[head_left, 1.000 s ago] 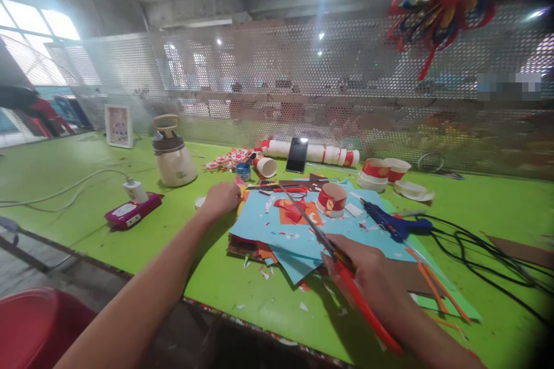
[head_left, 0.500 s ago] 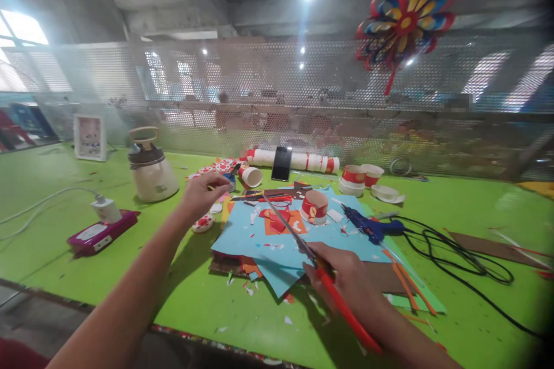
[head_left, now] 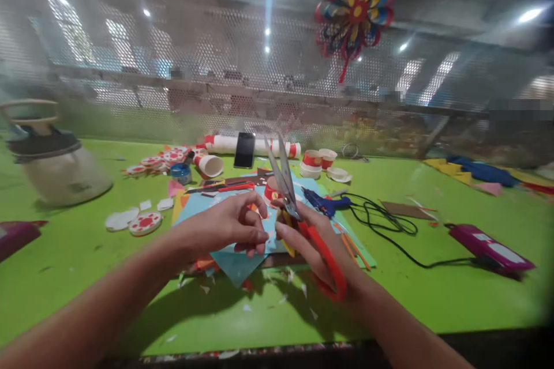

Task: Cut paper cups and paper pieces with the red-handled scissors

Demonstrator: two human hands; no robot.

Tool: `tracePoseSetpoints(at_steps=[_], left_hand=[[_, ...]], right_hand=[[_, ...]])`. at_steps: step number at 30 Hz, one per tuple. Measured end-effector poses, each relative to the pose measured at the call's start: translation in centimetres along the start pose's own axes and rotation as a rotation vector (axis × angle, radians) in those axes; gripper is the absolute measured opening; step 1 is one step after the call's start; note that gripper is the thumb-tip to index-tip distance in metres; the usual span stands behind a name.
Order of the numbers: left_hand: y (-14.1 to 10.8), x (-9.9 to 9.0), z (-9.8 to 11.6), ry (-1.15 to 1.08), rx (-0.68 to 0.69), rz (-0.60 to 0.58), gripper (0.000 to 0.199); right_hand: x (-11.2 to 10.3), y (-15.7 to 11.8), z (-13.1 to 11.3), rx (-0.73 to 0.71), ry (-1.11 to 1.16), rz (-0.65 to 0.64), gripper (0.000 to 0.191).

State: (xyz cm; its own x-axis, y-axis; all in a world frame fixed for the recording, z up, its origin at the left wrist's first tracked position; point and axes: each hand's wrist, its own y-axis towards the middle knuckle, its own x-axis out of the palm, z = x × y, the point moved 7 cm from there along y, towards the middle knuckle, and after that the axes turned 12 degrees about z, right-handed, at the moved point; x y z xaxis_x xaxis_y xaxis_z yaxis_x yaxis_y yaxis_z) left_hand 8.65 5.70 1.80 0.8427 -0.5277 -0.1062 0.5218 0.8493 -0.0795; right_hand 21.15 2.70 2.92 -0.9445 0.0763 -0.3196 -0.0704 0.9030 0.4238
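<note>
Red-handled scissors (head_left: 289, 187) are in my right hand (head_left: 322, 242), their blades slightly apart and pointing up and away. Something yellow (head_left: 289, 242) shows behind the right fingers; whether they hold it is unclear. Just left of the scissors is my left hand (head_left: 229, 225), its fingers loosely curled and apart, with nothing visible in them. Both hands are above light blue paper sheets (head_left: 240, 265) strewn with scraps. Behind the blades, a red and white paper cup piece (head_left: 271, 191) stands on the paper, partly hidden.
A blue glue gun (head_left: 324, 203) with a black cord lies to the right, near a purple power strip (head_left: 489, 248). Behind are a phone (head_left: 244, 150), a white tube (head_left: 225, 145), cut cups (head_left: 311, 162) and a blue jar (head_left: 180, 173). A jug (head_left: 60, 170) stands left.
My left hand has moved right and closer to the right hand, its fingers spreading from a pinch. The scissors now point upward with blades parted. The view has turned right.
</note>
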Motion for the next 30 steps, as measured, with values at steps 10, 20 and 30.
tracePoseSetpoints(at_steps=[10,20,30], left_hand=[[0.8,0.2,-0.9,-0.099,0.051,0.091,0.019],[1.0,0.1,-3.6,-0.239,0.023,0.271,0.018],[0.8,-0.5,-3.2,-0.275,0.029,0.316,0.016]], right_hand=[[0.9,-0.5,1.4,0.116,0.303,-0.028,0.029],[0.8,-0.6,1.6,0.122,0.257,0.067,0.031],[1.2,-0.6,1.7,0.142,0.191,0.045,0.032]])
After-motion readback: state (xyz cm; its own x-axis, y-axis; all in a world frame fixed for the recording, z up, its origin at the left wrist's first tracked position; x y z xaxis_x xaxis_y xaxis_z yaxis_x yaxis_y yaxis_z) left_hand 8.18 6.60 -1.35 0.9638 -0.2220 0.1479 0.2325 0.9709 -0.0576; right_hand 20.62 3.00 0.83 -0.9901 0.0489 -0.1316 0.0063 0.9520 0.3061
